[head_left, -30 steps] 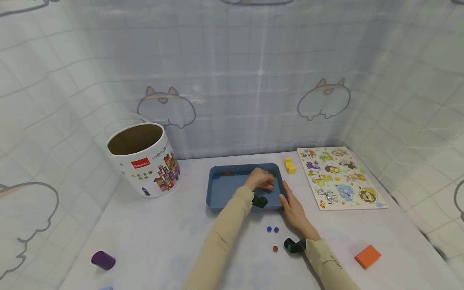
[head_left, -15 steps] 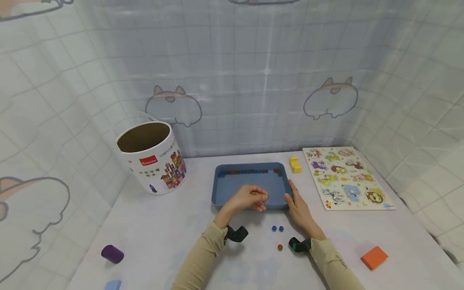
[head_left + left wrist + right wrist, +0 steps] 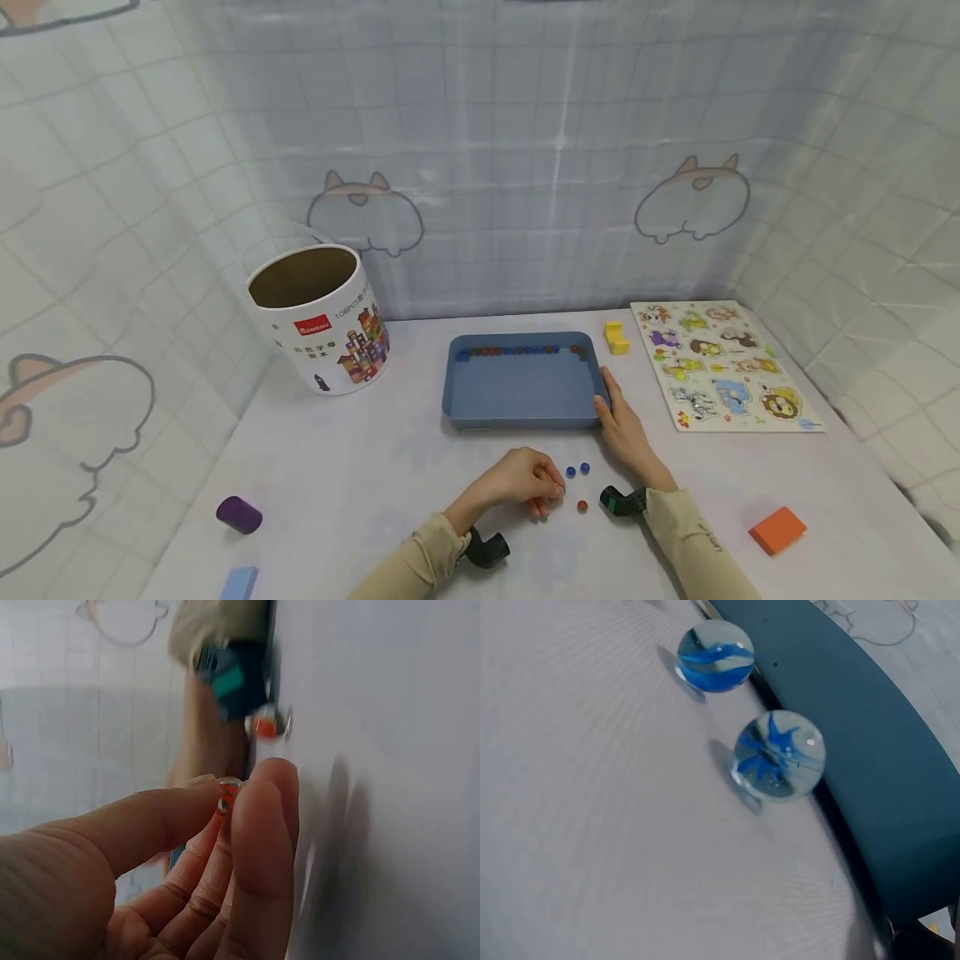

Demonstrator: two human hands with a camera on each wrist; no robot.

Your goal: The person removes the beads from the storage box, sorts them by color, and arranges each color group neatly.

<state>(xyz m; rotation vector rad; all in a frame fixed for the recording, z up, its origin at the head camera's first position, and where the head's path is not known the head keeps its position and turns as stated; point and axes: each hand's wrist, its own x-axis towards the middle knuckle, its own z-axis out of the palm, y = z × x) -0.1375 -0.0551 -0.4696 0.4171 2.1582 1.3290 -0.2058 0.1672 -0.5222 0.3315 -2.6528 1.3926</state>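
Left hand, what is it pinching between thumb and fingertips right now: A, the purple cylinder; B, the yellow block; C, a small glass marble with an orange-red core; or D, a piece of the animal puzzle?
C: the left wrist view shows the left hand pinching a small clear marble with orange-red inside between thumb and fingertip, just above the table near the loose red marble.

Blue tray (image 3: 522, 392); blue-swirled marbles (image 3: 780, 755); orange block (image 3: 777, 530); purple cylinder (image 3: 239, 514).
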